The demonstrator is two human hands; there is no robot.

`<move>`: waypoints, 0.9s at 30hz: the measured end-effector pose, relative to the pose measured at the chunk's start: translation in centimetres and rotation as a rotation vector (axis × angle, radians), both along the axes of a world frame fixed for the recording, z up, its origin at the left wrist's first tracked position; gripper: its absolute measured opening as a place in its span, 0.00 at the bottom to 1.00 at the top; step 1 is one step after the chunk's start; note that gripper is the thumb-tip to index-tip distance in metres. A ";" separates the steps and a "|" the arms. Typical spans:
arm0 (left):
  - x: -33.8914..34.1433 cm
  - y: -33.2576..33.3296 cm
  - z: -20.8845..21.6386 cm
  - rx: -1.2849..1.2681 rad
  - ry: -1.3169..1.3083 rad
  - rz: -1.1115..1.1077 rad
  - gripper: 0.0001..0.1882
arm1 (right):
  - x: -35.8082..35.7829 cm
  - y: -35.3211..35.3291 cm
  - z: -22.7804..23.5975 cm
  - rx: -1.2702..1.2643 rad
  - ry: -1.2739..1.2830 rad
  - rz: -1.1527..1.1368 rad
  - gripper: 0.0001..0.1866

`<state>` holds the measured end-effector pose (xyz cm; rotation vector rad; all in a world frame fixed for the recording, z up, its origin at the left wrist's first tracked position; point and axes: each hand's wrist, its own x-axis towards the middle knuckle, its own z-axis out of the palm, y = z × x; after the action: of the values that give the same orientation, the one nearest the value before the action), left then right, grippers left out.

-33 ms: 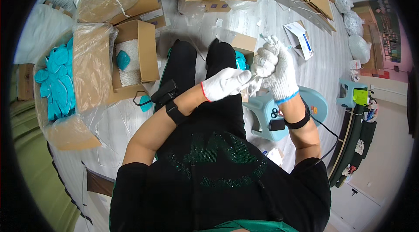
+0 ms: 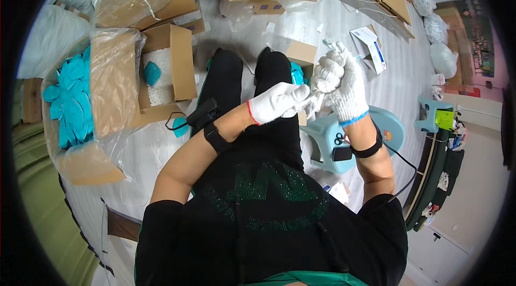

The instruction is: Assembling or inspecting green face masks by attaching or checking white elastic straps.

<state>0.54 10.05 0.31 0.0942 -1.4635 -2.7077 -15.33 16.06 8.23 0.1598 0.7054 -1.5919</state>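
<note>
Both my hands wear white knit gloves and meet in front of my right knee. My left hand (image 2: 278, 102), with a red cuff, is closed, its fingertips pinching a bunch of white strands (image 2: 314, 102). Fingers curled, my right hand (image 2: 344, 84), blue-cuffed, grips the same strands higher up. A small teal bit (image 2: 327, 43) pokes out above the right fist. The gloves hide most of what is held. Teal folded masks (image 2: 296, 73) sit in an open carton (image 2: 301, 52) just beyond my hands.
On the left, a plastic-lined box holds a heap of teal masks (image 2: 72, 103). Beside it, a carton (image 2: 183, 65) contains white material and one teal piece (image 2: 152, 73). Near my right forearm, a light-blue stool (image 2: 322, 135) bears scissors (image 2: 338, 139) and a phone (image 2: 342, 154).
My right hand has shifted very slightly to the right, with the strands still in its grip. My left hand has stayed almost where it was.
</note>
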 end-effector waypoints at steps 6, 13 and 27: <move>-0.4 0.0 0.9 0.077 -0.144 0.067 0.13 | -0.7 -0.8 -0.8 0.007 0.148 -0.094 0.21; 2.6 -2.5 2.2 -0.019 -0.218 -0.079 0.14 | -2.8 0.0 0.4 0.189 0.989 -0.063 0.19; 5.1 -1.6 3.9 -1.347 -0.277 0.038 0.08 | 4.6 1.1 0.8 -0.159 2.173 0.886 0.08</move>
<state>5.66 8.44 4.17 0.3931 -2.8848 -1.1927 -10.78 17.17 8.99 -1.9703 1.7799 -0.3433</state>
